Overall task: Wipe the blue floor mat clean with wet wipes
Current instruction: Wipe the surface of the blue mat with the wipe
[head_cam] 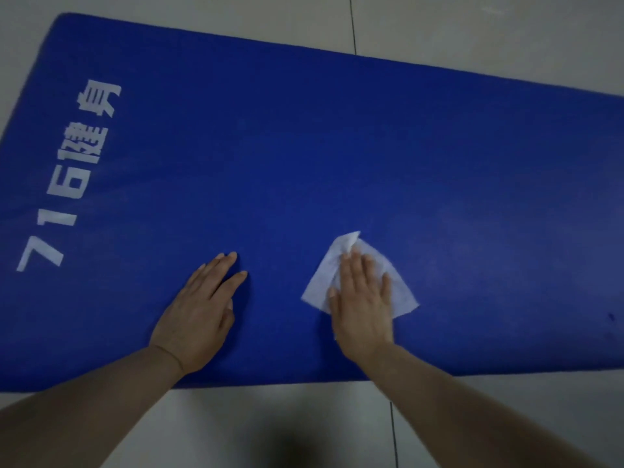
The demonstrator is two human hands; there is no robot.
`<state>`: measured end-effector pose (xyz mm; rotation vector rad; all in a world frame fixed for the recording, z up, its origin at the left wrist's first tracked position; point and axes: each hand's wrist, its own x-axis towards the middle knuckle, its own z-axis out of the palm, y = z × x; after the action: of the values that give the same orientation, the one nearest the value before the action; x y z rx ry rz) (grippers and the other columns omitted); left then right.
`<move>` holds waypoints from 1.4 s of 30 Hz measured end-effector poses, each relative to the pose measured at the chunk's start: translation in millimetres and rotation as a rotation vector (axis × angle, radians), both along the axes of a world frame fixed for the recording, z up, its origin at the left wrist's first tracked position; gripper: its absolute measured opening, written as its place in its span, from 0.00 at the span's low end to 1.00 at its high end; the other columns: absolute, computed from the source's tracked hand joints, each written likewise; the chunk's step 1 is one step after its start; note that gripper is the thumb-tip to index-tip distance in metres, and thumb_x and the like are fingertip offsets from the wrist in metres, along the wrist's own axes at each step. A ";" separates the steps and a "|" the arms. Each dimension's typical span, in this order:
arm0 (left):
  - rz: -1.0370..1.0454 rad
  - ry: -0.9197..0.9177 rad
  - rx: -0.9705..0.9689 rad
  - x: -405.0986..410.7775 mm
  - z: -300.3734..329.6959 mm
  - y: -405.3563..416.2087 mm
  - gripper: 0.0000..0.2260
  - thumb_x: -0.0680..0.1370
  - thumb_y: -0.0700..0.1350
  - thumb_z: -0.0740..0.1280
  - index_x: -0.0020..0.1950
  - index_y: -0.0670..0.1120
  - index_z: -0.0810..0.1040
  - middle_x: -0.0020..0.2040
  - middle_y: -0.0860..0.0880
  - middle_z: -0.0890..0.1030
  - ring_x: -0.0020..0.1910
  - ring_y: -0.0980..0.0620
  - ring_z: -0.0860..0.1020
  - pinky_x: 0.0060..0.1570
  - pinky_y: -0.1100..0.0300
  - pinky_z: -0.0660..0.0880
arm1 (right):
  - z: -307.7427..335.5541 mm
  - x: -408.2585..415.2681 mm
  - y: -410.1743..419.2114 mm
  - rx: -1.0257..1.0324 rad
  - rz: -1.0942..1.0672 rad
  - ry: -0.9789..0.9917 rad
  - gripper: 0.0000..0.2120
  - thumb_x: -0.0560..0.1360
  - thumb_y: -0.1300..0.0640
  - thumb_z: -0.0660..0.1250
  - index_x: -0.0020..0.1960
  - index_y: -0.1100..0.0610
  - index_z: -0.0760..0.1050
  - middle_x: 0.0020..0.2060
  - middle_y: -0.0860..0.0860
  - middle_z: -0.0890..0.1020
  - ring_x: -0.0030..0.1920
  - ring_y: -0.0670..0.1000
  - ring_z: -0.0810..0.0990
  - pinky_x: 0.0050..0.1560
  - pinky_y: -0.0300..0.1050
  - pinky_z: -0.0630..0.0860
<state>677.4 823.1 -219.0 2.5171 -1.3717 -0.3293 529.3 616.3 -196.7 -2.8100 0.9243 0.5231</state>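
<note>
1. Head view: the blue floor mat (337,157) lies flat on the pale tiled floor (472,25) (white lettering near its left end).
2. The right hand (363,298) presses a white wet wipe (324,282) onto the mat's near part, grip released, fingers straight.
3. The left hand (199,312) rests flat on the mat beside it, grip released.

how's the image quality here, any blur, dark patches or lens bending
Head view: soft all over, the white wipe and lettering smeared at the edges; dim, even light with no glare on the blue mat; a dark blurred patch at the bottom edge over the floor tiles; wide-angle bending curves the mat's far edge.
</note>
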 end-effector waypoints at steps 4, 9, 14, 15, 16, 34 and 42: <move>0.027 0.019 0.015 -1.6 2.9 -2.3 0.22 0.77 0.44 0.51 0.66 0.39 0.73 0.72 0.41 0.67 0.71 0.45 0.63 0.73 0.57 0.50 | -4.5 20.2 20.9 0.062 0.103 -0.105 0.30 0.78 0.45 0.37 0.76 0.56 0.47 0.77 0.51 0.50 0.76 0.53 0.48 0.73 0.57 0.47; 0.029 0.025 -0.069 -4.5 8.4 -28.2 0.20 0.73 0.40 0.52 0.58 0.42 0.78 0.71 0.41 0.68 0.71 0.44 0.64 0.73 0.53 0.52 | -4.9 18.5 -33.3 0.046 -0.077 -0.149 0.33 0.69 0.41 0.23 0.72 0.53 0.30 0.72 0.46 0.32 0.76 0.48 0.36 0.74 0.48 0.35; -0.058 0.013 -0.170 -4.9 12.5 -98.8 0.21 0.68 0.34 0.68 0.60 0.45 0.78 0.72 0.43 0.69 0.72 0.46 0.64 0.73 0.49 0.57 | -20.5 16.2 -39.5 -0.015 -0.075 -0.175 0.30 0.78 0.43 0.30 0.76 0.56 0.41 0.77 0.51 0.44 0.77 0.51 0.46 0.76 0.49 0.41; -0.065 -0.005 -0.163 -3.6 13.4 -114.3 0.20 0.69 0.36 0.66 0.61 0.45 0.78 0.72 0.43 0.69 0.72 0.46 0.66 0.73 0.48 0.59 | -23.8 16.1 -39.4 -0.033 -0.089 -0.194 0.29 0.80 0.44 0.32 0.77 0.57 0.48 0.77 0.52 0.51 0.77 0.52 0.52 0.75 0.50 0.46; -0.062 -0.017 -0.151 -0.8 14.7 -129.4 0.18 0.71 0.38 0.62 0.61 0.44 0.78 0.71 0.42 0.70 0.71 0.45 0.67 0.71 0.48 0.60 | -24.9 16.7 -39.4 -0.037 -0.102 -0.207 0.29 0.82 0.45 0.34 0.76 0.58 0.52 0.76 0.54 0.56 0.76 0.53 0.57 0.73 0.52 0.50; 0.132 -0.025 -0.085 95.2 2.0 -281.5 0.23 0.82 0.47 0.51 0.78 0.47 0.56 0.79 0.46 0.49 0.78 0.50 0.46 0.75 0.56 0.40 | -53.2 16.9 -47.0 -0.209 -0.035 -0.338 0.27 0.81 0.45 0.38 0.76 0.57 0.52 0.74 0.53 0.57 0.75 0.53 0.52 0.71 0.56 0.52; 0.136 0.015 -0.025 95.3 7.0 -283.1 0.24 0.81 0.47 0.52 0.78 0.47 0.57 0.79 0.45 0.49 0.78 0.49 0.46 0.76 0.55 0.41 | -41.4 16.5 -47.0 -0.159 -0.059 -0.305 0.28 0.81 0.45 0.39 0.76 0.57 0.50 0.75 0.53 0.56 0.76 0.53 0.51 0.71 0.56 0.51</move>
<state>772.7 540.0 -212.0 2.5653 -1.1847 -0.3018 545.8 569.3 -238.0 -2.8758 1.0170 0.0094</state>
